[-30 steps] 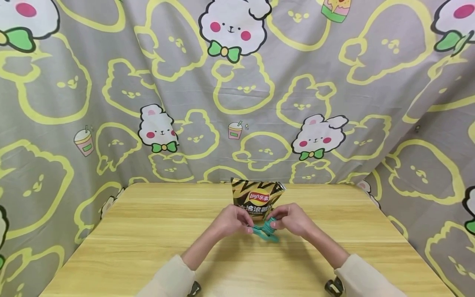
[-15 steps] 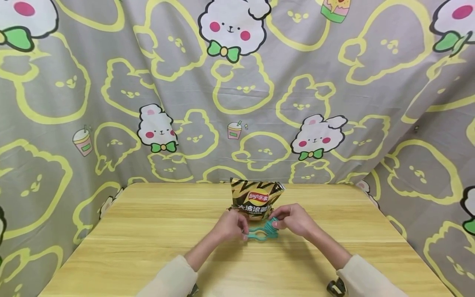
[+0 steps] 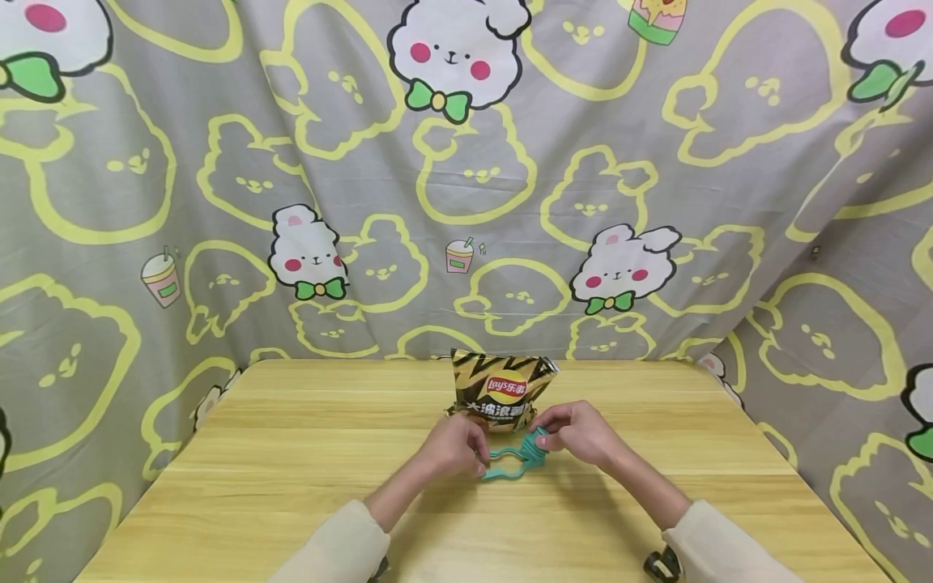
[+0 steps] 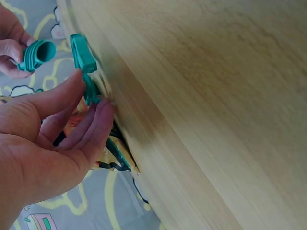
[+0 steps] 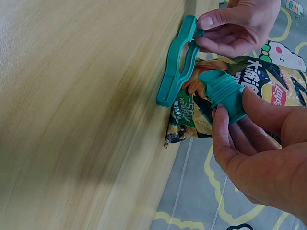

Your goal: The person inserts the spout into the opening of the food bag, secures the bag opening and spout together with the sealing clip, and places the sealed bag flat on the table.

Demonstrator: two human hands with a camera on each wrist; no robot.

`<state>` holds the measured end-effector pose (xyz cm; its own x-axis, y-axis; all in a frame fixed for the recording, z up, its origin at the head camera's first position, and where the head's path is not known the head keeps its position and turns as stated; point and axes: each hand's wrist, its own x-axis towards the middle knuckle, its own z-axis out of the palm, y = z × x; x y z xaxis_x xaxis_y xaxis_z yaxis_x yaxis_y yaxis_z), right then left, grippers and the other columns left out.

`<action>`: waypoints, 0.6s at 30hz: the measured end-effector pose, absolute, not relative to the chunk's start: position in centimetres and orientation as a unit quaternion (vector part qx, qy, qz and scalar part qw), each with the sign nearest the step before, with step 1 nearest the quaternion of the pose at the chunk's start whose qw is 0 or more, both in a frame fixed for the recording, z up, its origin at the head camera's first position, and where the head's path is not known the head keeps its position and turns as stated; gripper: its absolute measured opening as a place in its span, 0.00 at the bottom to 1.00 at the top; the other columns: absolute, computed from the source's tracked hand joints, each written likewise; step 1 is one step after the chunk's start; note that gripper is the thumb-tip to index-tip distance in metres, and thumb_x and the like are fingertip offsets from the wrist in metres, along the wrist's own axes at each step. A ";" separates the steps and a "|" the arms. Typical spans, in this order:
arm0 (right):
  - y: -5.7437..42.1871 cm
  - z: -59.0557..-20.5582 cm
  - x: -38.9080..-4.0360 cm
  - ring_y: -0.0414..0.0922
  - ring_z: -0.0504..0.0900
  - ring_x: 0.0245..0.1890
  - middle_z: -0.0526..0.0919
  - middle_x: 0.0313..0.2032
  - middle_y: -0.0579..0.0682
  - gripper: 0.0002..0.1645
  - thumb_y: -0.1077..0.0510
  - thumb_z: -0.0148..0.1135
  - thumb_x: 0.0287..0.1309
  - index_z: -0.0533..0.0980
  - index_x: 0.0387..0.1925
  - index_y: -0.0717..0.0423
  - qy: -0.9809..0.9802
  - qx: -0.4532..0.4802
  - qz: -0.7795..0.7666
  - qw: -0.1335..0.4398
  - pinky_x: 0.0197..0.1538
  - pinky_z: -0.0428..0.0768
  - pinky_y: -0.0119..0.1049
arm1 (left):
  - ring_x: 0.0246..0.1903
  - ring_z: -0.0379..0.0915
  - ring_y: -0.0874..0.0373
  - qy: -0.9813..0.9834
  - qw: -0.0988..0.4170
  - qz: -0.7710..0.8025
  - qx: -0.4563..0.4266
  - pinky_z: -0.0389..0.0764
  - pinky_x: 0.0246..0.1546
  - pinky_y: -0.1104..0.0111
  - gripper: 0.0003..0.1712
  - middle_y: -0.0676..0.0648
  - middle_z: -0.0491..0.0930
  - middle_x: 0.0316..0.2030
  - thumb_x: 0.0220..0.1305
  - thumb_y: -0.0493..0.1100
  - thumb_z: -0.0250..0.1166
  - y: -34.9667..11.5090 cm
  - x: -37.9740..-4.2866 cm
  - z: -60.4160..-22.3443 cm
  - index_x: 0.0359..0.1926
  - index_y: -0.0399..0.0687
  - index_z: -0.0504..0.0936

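At the left, a pale left sleeve (image 3: 331,546) is cut off by the lower border of the head view, a sliver of one black wrist piece (image 3: 381,569) showing beside it; the left hand (image 3: 453,445) comes next, its thumb and fingers pinched together on the left end of the one teal clip (image 5: 173,64), so that this end is partly hidden; the clip lies low before the person, just above or on the wooden table (image 3: 328,437), and I cannot tell which; its long axis runs roughly from left to right between the two hands, its two bowed arms spread around an oval gap; behind it one Lay's chip bag (image 3: 503,385) stands upright on the table, its lower edge partly covered by the fingers, its smaller print hard to make out; farther right is one ribbed teal spout (image 5: 229,93), apart from the clip in both wrist views, its round hollow mouth pointing toward the left hand; the right hand (image 3: 579,433) has thumb and fingers clamped around that spout, hiding part of its base; last come a second black wrist piece (image 3: 662,564) and the right sleeve (image 3: 717,546), also cut off below; a cartoon-printed grey curtain (image 3: 379,48) hangs behind everything, cropped by the borders.
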<state>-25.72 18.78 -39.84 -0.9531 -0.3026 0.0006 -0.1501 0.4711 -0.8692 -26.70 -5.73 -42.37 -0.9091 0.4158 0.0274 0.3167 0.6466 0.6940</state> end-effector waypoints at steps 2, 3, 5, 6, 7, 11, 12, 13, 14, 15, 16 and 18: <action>18.8 -39.8 -25.7 0.42 0.84 0.33 0.88 0.33 0.54 0.13 0.66 0.71 0.56 0.84 0.43 0.68 0.854 -0.133 -0.497 0.077 0.41 0.82 0.37 | 0.25 0.73 0.62 0.905 0.074 0.370 0.196 0.76 0.28 0.71 0.11 0.51 0.84 0.25 0.40 0.28 0.78 -5.7 -26.7 -42.3 0.27 0.43 0.88; 18.8 -39.8 -25.7 0.42 0.84 0.33 0.88 0.33 0.53 0.13 0.66 0.71 0.56 0.84 0.43 0.68 0.854 -0.134 -0.497 0.077 0.41 0.82 0.37 | 0.26 0.74 0.61 0.905 0.078 0.371 0.192 0.76 0.29 0.70 0.11 0.51 0.85 0.26 0.41 0.28 0.78 -5.7 -26.7 -42.3 0.28 0.44 0.89; 18.8 -39.8 -25.7 0.42 0.84 0.33 0.88 0.32 0.53 0.13 0.66 0.71 0.56 0.84 0.43 0.68 0.854 -0.133 -0.497 0.078 0.41 0.82 0.37 | 0.28 0.75 0.61 0.906 0.081 0.371 0.188 0.78 0.31 0.69 0.11 0.50 0.86 0.28 0.42 0.29 0.79 -5.8 -26.7 -42.3 0.30 0.44 0.89; 18.8 -39.8 -25.6 0.42 0.84 0.33 0.88 0.32 0.52 0.13 0.66 0.71 0.56 0.84 0.43 0.68 0.854 -0.132 -0.497 0.078 0.41 0.82 0.37 | 0.28 0.75 0.60 0.906 0.083 0.371 0.187 0.79 0.32 0.68 0.12 0.49 0.86 0.29 0.43 0.30 0.79 -5.8 -26.7 -42.2 0.31 0.44 0.90; 18.8 -39.8 -25.6 0.42 0.83 0.33 0.88 0.32 0.52 0.13 0.66 0.71 0.56 0.84 0.43 0.68 0.854 -0.131 -0.497 0.078 0.41 0.82 0.37 | 0.29 0.76 0.60 0.905 0.085 0.372 0.186 0.79 0.33 0.68 0.12 0.49 0.87 0.30 0.43 0.30 0.79 -5.8 -26.7 -42.1 0.32 0.44 0.90; 18.8 -39.7 -25.6 0.43 0.83 0.33 0.88 0.31 0.50 0.13 0.66 0.71 0.56 0.84 0.43 0.68 0.855 -0.125 -0.497 0.078 0.41 0.81 0.37 | 0.30 0.78 0.59 0.903 0.081 0.375 0.191 0.81 0.36 0.66 0.13 0.47 0.88 0.32 0.46 0.32 0.79 -5.9 -26.8 -41.8 0.36 0.43 0.90; 18.8 -39.7 -25.6 0.43 0.83 0.33 0.88 0.31 0.50 0.13 0.66 0.71 0.56 0.84 0.43 0.68 0.855 -0.124 -0.497 0.078 0.41 0.81 0.37 | 0.31 0.79 0.58 0.903 0.079 0.376 0.194 0.82 0.36 0.65 0.13 0.46 0.89 0.33 0.47 0.33 0.79 -5.9 -26.9 -41.7 0.37 0.43 0.90; 18.8 -39.7 -25.6 0.43 0.83 0.33 0.88 0.31 0.50 0.13 0.66 0.71 0.55 0.84 0.43 0.68 0.855 -0.124 -0.497 0.078 0.41 0.81 0.37 | 0.32 0.80 0.58 0.902 0.076 0.378 0.197 0.83 0.37 0.64 0.13 0.46 0.89 0.34 0.48 0.33 0.79 -5.9 -27.0 -41.5 0.37 0.42 0.90; 18.8 -39.7 -25.6 0.43 0.83 0.33 0.88 0.31 0.50 0.13 0.66 0.71 0.55 0.84 0.43 0.68 0.854 -0.124 -0.498 0.079 0.41 0.81 0.37 | 0.34 0.82 0.57 0.900 0.074 0.379 0.200 0.83 0.39 0.63 0.13 0.46 0.89 0.35 0.49 0.34 0.78 -5.9 -27.0 -41.4 0.38 0.42 0.90; 18.8 -39.7 -25.6 0.42 0.83 0.33 0.88 0.31 0.50 0.13 0.66 0.71 0.55 0.84 0.43 0.68 0.854 -0.124 -0.500 0.079 0.41 0.82 0.37 | 0.35 0.82 0.56 0.900 0.071 0.379 0.204 0.84 0.39 0.63 0.13 0.45 0.90 0.36 0.50 0.34 0.78 -5.9 -27.1 -41.1 0.39 0.42 0.90; 18.9 -39.7 -25.6 0.42 0.84 0.32 0.88 0.31 0.51 0.13 0.66 0.71 0.55 0.84 0.43 0.68 0.853 -0.126 -0.500 0.079 0.41 0.82 0.37 | 0.36 0.83 0.56 0.899 0.070 0.379 0.208 0.84 0.40 0.62 0.13 0.46 0.90 0.37 0.51 0.35 0.78 -5.8 -27.1 -40.8 0.40 0.42 0.90; 18.9 -39.7 -25.6 0.42 0.84 0.32 0.88 0.32 0.52 0.13 0.66 0.71 0.55 0.84 0.43 0.68 0.852 -0.129 -0.501 0.079 0.41 0.82 0.36 | 0.38 0.84 0.56 0.898 0.069 0.376 0.216 0.84 0.41 0.62 0.12 0.46 0.90 0.37 0.53 0.37 0.78 -5.7 -27.1 -40.0 0.41 0.42 0.90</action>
